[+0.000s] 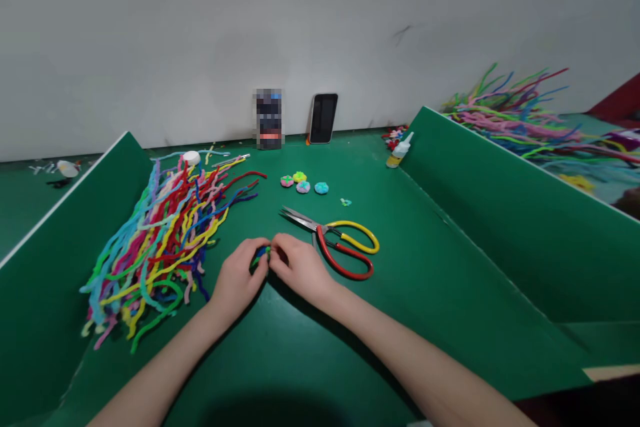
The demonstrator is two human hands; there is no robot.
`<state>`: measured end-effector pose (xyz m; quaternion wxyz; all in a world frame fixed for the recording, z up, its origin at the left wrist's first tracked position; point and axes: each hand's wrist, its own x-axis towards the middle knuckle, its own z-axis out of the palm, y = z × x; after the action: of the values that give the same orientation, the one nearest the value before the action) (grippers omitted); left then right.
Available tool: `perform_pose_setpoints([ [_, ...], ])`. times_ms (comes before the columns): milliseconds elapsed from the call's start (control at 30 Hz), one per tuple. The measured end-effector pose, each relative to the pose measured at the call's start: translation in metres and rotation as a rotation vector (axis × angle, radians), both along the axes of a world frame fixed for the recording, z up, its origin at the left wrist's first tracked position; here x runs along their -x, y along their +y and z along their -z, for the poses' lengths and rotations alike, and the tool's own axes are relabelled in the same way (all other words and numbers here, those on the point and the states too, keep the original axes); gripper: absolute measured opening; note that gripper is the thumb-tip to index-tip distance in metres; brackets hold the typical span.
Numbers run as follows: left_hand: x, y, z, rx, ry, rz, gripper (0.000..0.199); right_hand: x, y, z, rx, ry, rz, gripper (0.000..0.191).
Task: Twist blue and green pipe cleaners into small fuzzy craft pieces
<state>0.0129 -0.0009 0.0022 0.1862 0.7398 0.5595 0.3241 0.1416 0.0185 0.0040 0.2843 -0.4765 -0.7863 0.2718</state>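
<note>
My left hand pinches a small blue and green pipe cleaner piece just above the green table. From the other side, my right hand is closed with its fingertips at the same piece, and the fingers partly hide it. Right of my right hand lies a pair of scissors, one handle yellow and one red, blades pointing left. Several small round coiled pipe cleaner discs in pink, yellow, lilac and blue sit farther back. Tiny green scraps lie near them.
A heap of colourful pipe cleaners covers the left side. Behind stand two phones against the wall. A glue bottle stands by the right green partition; another partition bounds the left. More pipe cleaners lie beyond.
</note>
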Motion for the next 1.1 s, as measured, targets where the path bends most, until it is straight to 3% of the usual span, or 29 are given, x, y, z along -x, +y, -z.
perform_pose_setpoints([
  [133,0.001,-0.002,-0.001,-0.031,0.022,0.037,0.020,0.002,0.003,0.002,0.494,0.433,0.065,0.014],
  [233,0.001,-0.002,-0.001,-0.029,0.003,0.049,0.020,0.000,0.006,0.004,0.892,0.681,-0.022,0.014],
  [300,0.001,0.000,-0.002,0.004,-0.073,-0.003,0.018,-0.001,0.008,0.004,0.982,0.764,-0.071,0.012],
  [400,0.001,0.005,-0.003,0.163,-0.307,-0.116,0.014,-0.003,0.008,0.004,0.850,0.731,-0.059,0.008],
  [567,0.000,0.010,-0.003,0.435,-0.631,-0.143,0.018,-0.004,0.005,0.003,0.143,0.253,-0.058,0.010],
  [667,-0.001,0.010,-0.002,0.450,-0.671,-0.132,0.017,-0.005,0.002,0.001,-0.113,-0.092,-0.130,0.015],
  [833,-0.001,0.009,-0.001,0.420,-0.662,-0.123,0.016,-0.005,0.002,-0.001,-0.313,-0.443,-0.190,0.020],
  [1100,-0.001,0.010,-0.005,0.521,-0.751,-0.122,0.018,-0.005,0.004,0.001,-0.410,-0.500,-0.215,0.019],
])
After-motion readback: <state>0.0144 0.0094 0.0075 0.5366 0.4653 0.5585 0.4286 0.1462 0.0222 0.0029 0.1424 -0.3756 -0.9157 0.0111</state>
